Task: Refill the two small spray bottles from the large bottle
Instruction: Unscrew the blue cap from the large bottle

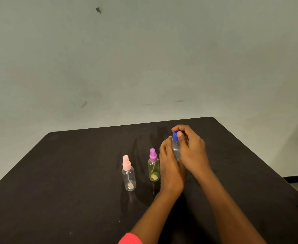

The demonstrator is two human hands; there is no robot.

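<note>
A large clear bottle was seen standing upright on the dark table, right of the middle and towards the far edge. Its body was gripped by the left hand, whose fingers were wrapped round it from the left side. Its blue cap was pinched from above between the thumb and curled fingers of the right hand. The cap was still seated on the neck. Clear liquid appeared to be held in the upper part of the bottle, but the lower part was hidden by the two hands, so the level could not be told.

The two small spray bottles were set upright to the left of the large one, neither touched by a hand. The yellow-green spray bottle, closed by a purple spray head, was placed just beside the left hand. The clear spray bottle, closed by a pink spray head, was placed further left and nearer the camera, apart from the other. A thin dip tube was visible inside each, and a small pale patch was seen near each base. Little or no liquid could be made out in either.

A red sleeve was visible at the bottom edge, on the left arm. A plain pale wall was seen behind the table.
</note>
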